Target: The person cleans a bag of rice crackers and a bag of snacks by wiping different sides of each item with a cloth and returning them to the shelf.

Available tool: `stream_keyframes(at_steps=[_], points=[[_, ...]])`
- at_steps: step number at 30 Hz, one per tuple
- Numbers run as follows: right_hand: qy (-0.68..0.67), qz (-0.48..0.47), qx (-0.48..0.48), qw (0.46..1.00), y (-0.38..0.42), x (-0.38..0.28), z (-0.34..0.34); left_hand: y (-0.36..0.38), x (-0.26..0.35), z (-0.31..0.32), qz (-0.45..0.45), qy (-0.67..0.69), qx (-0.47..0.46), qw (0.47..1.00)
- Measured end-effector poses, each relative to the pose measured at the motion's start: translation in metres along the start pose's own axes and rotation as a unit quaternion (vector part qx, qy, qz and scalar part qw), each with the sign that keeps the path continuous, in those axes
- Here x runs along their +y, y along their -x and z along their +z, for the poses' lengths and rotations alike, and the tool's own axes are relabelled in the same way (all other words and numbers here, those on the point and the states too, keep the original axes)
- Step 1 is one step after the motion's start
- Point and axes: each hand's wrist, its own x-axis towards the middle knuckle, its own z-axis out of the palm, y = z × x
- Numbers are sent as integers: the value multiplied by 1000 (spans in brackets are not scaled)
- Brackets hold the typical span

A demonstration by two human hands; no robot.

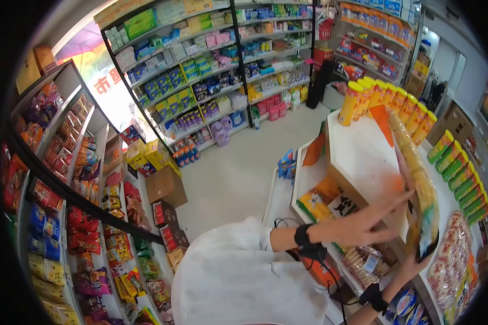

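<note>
My left hand (pixel 371 222) reaches across from the white sleeve, a black band round its wrist, with its fingers spread and smeared by motion. Its fingertips are beside a large yellow and green packet (pixel 417 179) that stands on edge above the white shelf unit. Lower down, my right hand (pixel 413 269), also with a banded wrist, has its fingers closed on the packet's bottom end. The packet's printed front is blurred and seen at a steep angle. An orange piece (pixel 382 123) shows beside its upper end.
Yellow-capped canisters (pixel 352 103) and green canisters (pixel 454 168) line the white display top (pixel 358 146). Clear bags of snacks (pixel 453 249) lie at right. Packets fill a lower shelf (pixel 314 203). Stocked shelves stand left and behind; boxes (pixel 165 187) sit on the floor.
</note>
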Motion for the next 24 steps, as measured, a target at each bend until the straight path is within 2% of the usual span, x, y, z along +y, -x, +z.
stream_keyframes(at_steps=[1, 3, 5, 6, 7, 8, 10, 11, 13, 15, 16, 18, 21, 22, 24], points=[[-44, 25, 39, 998, -2, 0, 1, 2, -3, 5, -2, -26, 9, 1000], [-139, 57, 37, 988, -5, 2, -6, 5, -12, 18, -8, -72, 27, 997], [-236, 113, 107, 959, 4, -26, 3, 0, -36, 26, -25, -143, 2, 989], [-252, 159, 113, 948, 12, -40, 9, -4, -42, 29, -32, -169, -13, 985], [-262, 205, 124, 935, 19, -45, 8, -9, -51, 37, -38, -188, -31, 981], [-54, 130, 81, 987, 31, -28, 6, -16, -69, 44, 3, -187, -35, 982], [-105, 154, 95, 978, 43, -25, 9, -31, -59, 53, 4, -202, -30, 979], [-370, 212, 162, 890, 36, -28, 22, -38, -66, 59, 12, -208, -25, 978], [-523, 286, 150, 789, 38, -39, 25, -50, -77, 64, 9, -196, -38, 980], [-532, 260, 133, 795, 39, -34, 24, -56, -84, 63, -13, -175, -56, 983], [-498, 255, 148, 816, 39, -32, 21, -57, -86, 60, 2, -187, -54, 981], [-433, 250, 156, 852, 37, -31, 15, -48, -88, 53, -24, -167, -60, 984], [-426, 264, 159, 850, 40, -31, 7, -31, -97, 44, -83, -177, -51, 979], [-446, 295, 167, 829, 43, -24, 6, -21, -101, 42, -107, -186, -46, 976], [-416, 316, 160, 838, 60, -11, 4, -3, -107, 43, -130, -225, -36, 965]])
